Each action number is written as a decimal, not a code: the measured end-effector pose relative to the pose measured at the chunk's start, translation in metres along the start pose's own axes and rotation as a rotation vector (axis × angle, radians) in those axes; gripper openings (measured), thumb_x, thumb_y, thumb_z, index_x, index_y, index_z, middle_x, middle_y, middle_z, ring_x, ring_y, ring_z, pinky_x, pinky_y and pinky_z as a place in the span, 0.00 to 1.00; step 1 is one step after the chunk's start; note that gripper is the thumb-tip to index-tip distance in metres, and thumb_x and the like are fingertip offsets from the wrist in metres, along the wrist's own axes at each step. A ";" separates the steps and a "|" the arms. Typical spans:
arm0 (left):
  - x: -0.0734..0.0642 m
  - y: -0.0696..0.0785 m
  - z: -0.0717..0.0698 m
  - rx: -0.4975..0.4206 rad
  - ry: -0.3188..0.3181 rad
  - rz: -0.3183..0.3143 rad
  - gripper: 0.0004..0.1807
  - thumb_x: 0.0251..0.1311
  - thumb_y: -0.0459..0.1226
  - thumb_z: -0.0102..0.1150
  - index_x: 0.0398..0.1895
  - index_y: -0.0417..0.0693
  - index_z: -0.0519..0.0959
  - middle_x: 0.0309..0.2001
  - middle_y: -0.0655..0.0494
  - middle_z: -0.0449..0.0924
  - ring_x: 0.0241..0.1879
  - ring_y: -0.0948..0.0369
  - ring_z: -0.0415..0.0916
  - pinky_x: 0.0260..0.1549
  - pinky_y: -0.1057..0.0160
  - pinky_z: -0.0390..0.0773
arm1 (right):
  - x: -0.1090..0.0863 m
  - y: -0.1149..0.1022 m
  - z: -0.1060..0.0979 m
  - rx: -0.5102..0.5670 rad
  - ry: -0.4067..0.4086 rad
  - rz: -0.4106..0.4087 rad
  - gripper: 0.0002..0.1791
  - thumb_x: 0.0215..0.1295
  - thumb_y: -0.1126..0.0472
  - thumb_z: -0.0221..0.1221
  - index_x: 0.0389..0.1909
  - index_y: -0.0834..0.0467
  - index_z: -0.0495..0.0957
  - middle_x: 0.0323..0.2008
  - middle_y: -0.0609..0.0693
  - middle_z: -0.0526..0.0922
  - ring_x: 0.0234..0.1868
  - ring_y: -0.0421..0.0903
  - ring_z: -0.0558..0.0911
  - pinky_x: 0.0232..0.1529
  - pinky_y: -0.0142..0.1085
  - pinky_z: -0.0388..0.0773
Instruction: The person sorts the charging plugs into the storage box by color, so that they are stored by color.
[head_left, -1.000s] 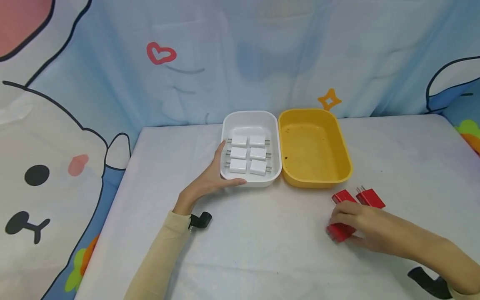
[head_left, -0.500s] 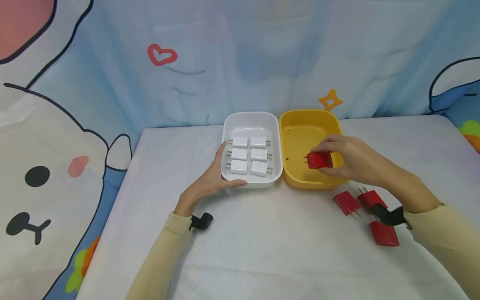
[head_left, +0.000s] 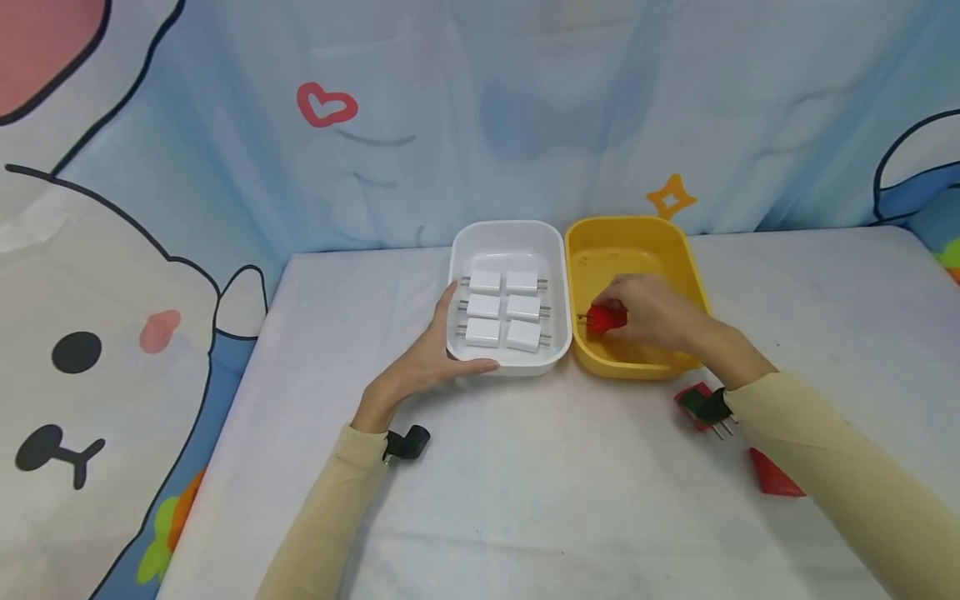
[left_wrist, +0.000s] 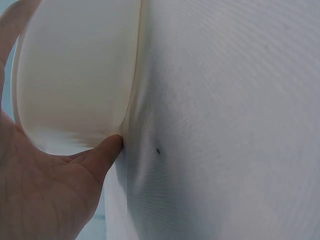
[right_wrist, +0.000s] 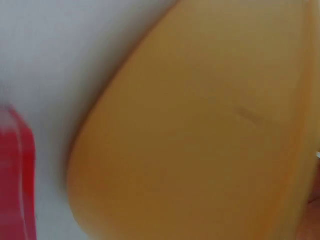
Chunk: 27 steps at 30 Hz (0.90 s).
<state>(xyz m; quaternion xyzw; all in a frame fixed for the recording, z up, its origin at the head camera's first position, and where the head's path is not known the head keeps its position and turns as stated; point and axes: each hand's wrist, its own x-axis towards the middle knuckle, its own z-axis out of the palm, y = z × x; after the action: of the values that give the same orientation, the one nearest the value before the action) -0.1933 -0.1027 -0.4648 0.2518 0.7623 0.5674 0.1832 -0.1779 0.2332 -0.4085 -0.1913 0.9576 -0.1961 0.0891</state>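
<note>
In the head view, my right hand [head_left: 652, 304] pinches a red plug charger [head_left: 603, 319] inside the yellow tray [head_left: 618, 236], low over its floor, its prongs pointing left. My left hand [head_left: 427, 354] holds the near left corner of the white tray [head_left: 508, 237], thumb along the front wall and fingers up the left side. Two columns of white plug chargers [head_left: 482, 307] lie in that tray, prongs outward. The left wrist view shows my thumb [left_wrist: 107, 152] against the tray's outer wall. Only the yellow tray's outer wall [right_wrist: 175, 125] fills most of the right wrist view.
On the white cloth [head_left: 585, 500] right of the trays lie more red chargers; one [head_left: 776, 475] is partly under the right sleeve [head_left: 840, 475], another [head_left: 693, 390] partly behind the black wrist camera [head_left: 705, 406]. A printed curtain [head_left: 517, 108] hangs behind the trays.
My right hand has picked up a red charger from the cloth and carried it up and left into the yellow tray, lowering it there. The left hand and white tray have stayed put.
</note>
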 end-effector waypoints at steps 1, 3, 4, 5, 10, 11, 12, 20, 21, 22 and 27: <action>0.000 0.000 0.000 -0.001 -0.001 0.002 0.72 0.55 0.35 0.79 0.85 0.55 0.28 0.84 0.52 0.43 0.80 0.56 0.47 0.77 0.47 0.48 | 0.001 -0.001 0.002 0.009 -0.014 0.013 0.21 0.57 0.68 0.76 0.50 0.71 0.85 0.44 0.61 0.84 0.44 0.57 0.80 0.49 0.52 0.84; 0.000 0.000 0.001 0.000 -0.004 0.005 0.72 0.55 0.34 0.79 0.85 0.55 0.28 0.84 0.52 0.43 0.80 0.56 0.47 0.77 0.47 0.48 | 0.001 -0.002 0.006 0.024 -0.035 0.041 0.21 0.58 0.68 0.75 0.51 0.71 0.84 0.45 0.61 0.84 0.45 0.57 0.80 0.50 0.52 0.84; 0.001 0.000 0.001 -0.002 -0.006 0.009 0.72 0.55 0.34 0.79 0.85 0.55 0.28 0.84 0.52 0.44 0.80 0.55 0.48 0.77 0.47 0.48 | 0.001 -0.003 0.007 0.029 -0.042 0.049 0.21 0.58 0.68 0.75 0.52 0.71 0.84 0.45 0.61 0.83 0.45 0.57 0.80 0.50 0.52 0.84; 0.001 -0.001 0.001 -0.002 -0.007 0.011 0.72 0.55 0.34 0.79 0.85 0.55 0.28 0.84 0.52 0.44 0.80 0.56 0.48 0.77 0.47 0.48 | 0.000 -0.003 0.008 0.033 -0.045 0.053 0.21 0.59 0.69 0.75 0.52 0.71 0.84 0.45 0.61 0.83 0.45 0.57 0.80 0.50 0.52 0.84; 0.001 -0.001 0.002 -0.008 0.000 0.004 0.72 0.55 0.35 0.80 0.85 0.55 0.28 0.84 0.53 0.45 0.80 0.56 0.49 0.77 0.49 0.48 | -0.001 -0.004 0.011 0.030 -0.049 0.046 0.20 0.58 0.70 0.75 0.51 0.71 0.84 0.45 0.61 0.83 0.45 0.57 0.80 0.50 0.52 0.84; 0.001 -0.001 0.002 -0.008 0.002 0.000 0.72 0.55 0.35 0.80 0.85 0.55 0.28 0.84 0.53 0.45 0.80 0.56 0.50 0.77 0.49 0.49 | -0.001 -0.004 0.011 0.032 -0.048 0.044 0.20 0.58 0.70 0.75 0.51 0.71 0.84 0.45 0.61 0.83 0.45 0.57 0.80 0.50 0.52 0.84; 0.001 0.000 0.002 -0.010 0.003 0.000 0.72 0.55 0.34 0.80 0.85 0.55 0.28 0.84 0.53 0.46 0.79 0.56 0.50 0.77 0.49 0.49 | -0.001 -0.004 0.011 0.034 -0.046 0.042 0.21 0.58 0.70 0.75 0.51 0.71 0.84 0.45 0.61 0.83 0.45 0.57 0.80 0.50 0.52 0.84; 0.002 0.000 0.002 -0.007 -0.003 0.026 0.72 0.55 0.35 0.79 0.85 0.54 0.29 0.83 0.51 0.46 0.79 0.54 0.51 0.77 0.47 0.50 | -0.018 0.003 -0.007 0.096 0.012 0.072 0.23 0.64 0.64 0.73 0.56 0.71 0.81 0.49 0.64 0.82 0.50 0.59 0.79 0.54 0.55 0.81; 0.002 0.000 0.002 -0.004 0.000 0.021 0.72 0.55 0.35 0.79 0.85 0.54 0.28 0.83 0.51 0.47 0.79 0.54 0.51 0.77 0.46 0.49 | -0.023 0.004 -0.011 0.089 0.029 0.068 0.23 0.64 0.64 0.73 0.56 0.71 0.81 0.50 0.64 0.82 0.50 0.60 0.79 0.54 0.56 0.81; 0.001 0.000 0.001 0.001 0.004 0.013 0.72 0.55 0.35 0.79 0.85 0.54 0.28 0.84 0.51 0.46 0.79 0.55 0.50 0.77 0.46 0.49 | -0.028 0.005 -0.015 0.077 0.051 0.058 0.23 0.64 0.63 0.73 0.56 0.71 0.82 0.50 0.64 0.82 0.50 0.60 0.80 0.54 0.56 0.81; 0.000 -0.001 0.000 0.025 0.012 -0.018 0.72 0.56 0.36 0.79 0.85 0.55 0.27 0.84 0.52 0.45 0.80 0.56 0.48 0.78 0.45 0.48 | -0.062 0.009 -0.027 0.000 0.174 0.044 0.23 0.60 0.63 0.76 0.53 0.69 0.83 0.47 0.62 0.83 0.48 0.60 0.81 0.51 0.58 0.82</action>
<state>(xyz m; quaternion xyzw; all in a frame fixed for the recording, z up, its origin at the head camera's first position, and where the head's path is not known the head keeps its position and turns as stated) -0.1934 -0.1033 -0.4662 0.2441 0.7727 0.5575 0.1805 -0.1309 0.2753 -0.3822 -0.1523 0.9657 -0.2101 0.0098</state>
